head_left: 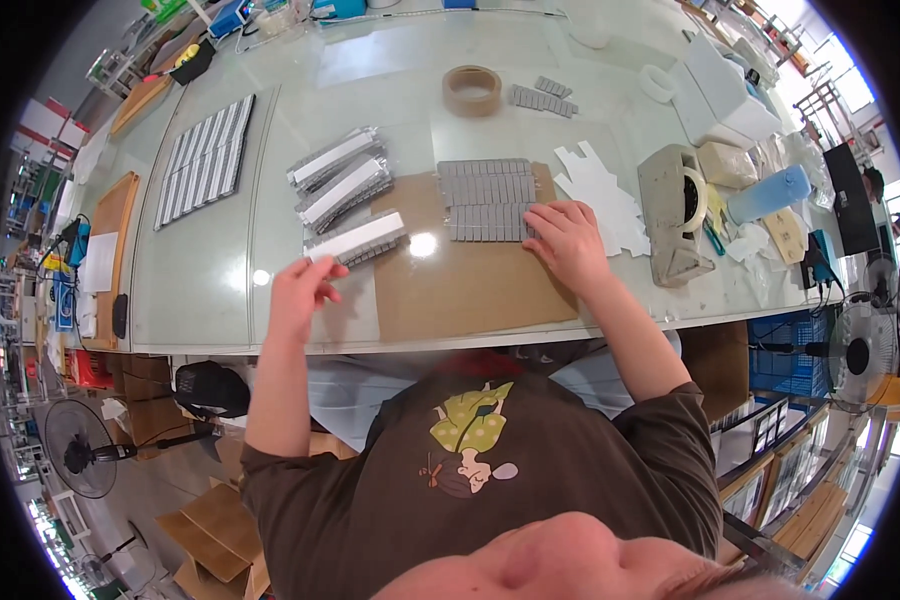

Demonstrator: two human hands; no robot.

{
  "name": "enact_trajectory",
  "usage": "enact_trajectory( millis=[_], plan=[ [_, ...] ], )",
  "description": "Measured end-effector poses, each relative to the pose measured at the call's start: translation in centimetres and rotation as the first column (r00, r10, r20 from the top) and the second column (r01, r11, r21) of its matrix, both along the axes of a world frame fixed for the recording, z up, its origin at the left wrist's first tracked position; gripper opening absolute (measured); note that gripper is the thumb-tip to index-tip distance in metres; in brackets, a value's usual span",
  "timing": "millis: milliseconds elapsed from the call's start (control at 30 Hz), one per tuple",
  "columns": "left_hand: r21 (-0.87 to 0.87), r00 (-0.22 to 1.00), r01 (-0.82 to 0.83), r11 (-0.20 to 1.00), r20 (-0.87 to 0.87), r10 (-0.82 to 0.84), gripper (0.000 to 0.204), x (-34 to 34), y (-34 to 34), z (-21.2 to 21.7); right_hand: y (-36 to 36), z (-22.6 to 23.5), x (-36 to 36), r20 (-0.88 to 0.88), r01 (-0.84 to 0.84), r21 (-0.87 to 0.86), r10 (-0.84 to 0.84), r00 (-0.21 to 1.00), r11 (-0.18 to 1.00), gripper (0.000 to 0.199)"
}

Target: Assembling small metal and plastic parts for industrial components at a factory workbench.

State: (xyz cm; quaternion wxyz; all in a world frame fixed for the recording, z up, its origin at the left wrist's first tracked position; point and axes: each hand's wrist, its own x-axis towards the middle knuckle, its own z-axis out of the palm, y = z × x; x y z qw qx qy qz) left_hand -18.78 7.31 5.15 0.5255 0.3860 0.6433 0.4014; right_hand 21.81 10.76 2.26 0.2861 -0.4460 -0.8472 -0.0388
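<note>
Two rows of narrow grey pieces (pixel 487 185) lie side by side on a brown cardboard sheet (pixel 470 290). At the nearer row's right end, my right hand (pixel 570 242) has its fingers and thumb bent around the end pieces. My left hand (pixel 302 292) is beside the near left end of a grey bundle with a white strip on top (pixel 360 238). Its fingers are loosely bent and apart, with nothing seen between them. Two similar bundles (pixel 345 190) lie just beyond, partly in clear plastic film.
A tape roll (pixel 472 91) and small grey strips (pixel 544 100) lie farther back. White cut sheets (pixel 602 200), a tape dispenser (pixel 675 215) and a blue bottle (pixel 770 194) sit to the right. At left lies a striped grey-white panel (pixel 206 160). The table's front edge (pixel 270 349) runs before me.
</note>
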Motion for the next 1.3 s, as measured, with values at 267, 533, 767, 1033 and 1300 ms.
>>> enact_trajectory(
  millis=[267,533,767,1033,1300],
  plan=[
    [-0.114,0.493,0.095,0.989,-0.858,-0.146,0.039,-2.1,1.1,-0.2,-0.6,-0.1,-0.3,0.112,0.008,0.032,-0.011,0.994,0.999,0.044],
    [0.430,0.643,0.503,0.750,-0.766,0.007,0.022,9.4,-3.5,-2.9,-2.8,1.2,0.2,0.175,-0.002,0.141,-0.023,0.984,0.990,0.040],
    [0.498,0.600,0.716,0.489,-0.797,-0.066,0.043,14.4,-5.7,-3.4,-8.6,0.2,4.1,0.122,0.138,-0.092,-0.127,0.984,0.986,0.042],
    [0.404,0.487,0.821,0.403,-0.864,-0.128,0.057,14.6,-5.9,-3.0,-6.1,-1.8,5.9,0.157,0.430,-0.058,-0.417,0.895,0.901,0.051],
    [0.454,0.539,0.779,0.432,-0.837,-0.093,0.049,13.1,-7.7,-4.3,-9.3,-1.6,5.6,0.156,0.332,-0.088,-0.317,0.936,0.939,0.045]
  ],
)
